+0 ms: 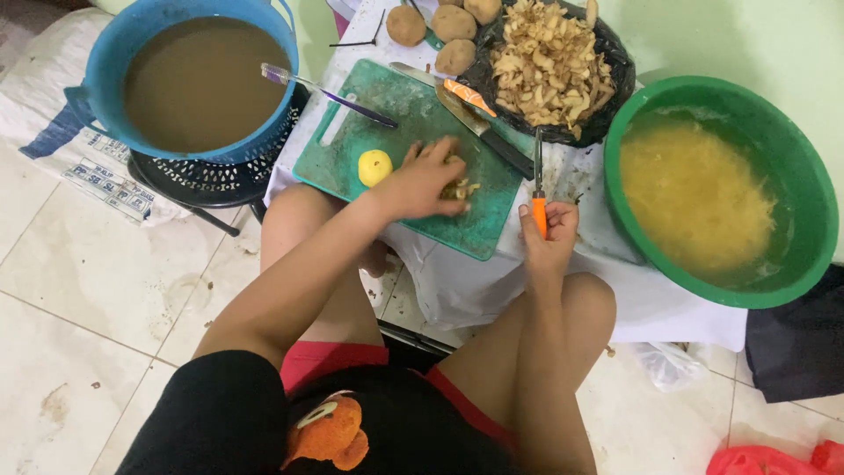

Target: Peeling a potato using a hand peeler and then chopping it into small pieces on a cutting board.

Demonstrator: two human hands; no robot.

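My left hand (428, 179) lies palm down on a green cutting board (409, 123), covering a small heap of cut potato strips (462, 188). A peeled yellow potato piece (374, 166) sits just left of that hand. My right hand (548, 237) grips an orange-handled knife (538, 189) upright, blade pointing away, at the board's right edge. A second knife with an orange handle (470, 104) and a purple toothbrush (327, 92) lie across the top of the board.
A green basin (796, 167) of water with shredded potato stands at the right. A black bag of peelings (552, 62) and unpeeled potatoes (444, 31) are at the back. A blue tub of muddy water (198, 84) rests on a black crate at the left.
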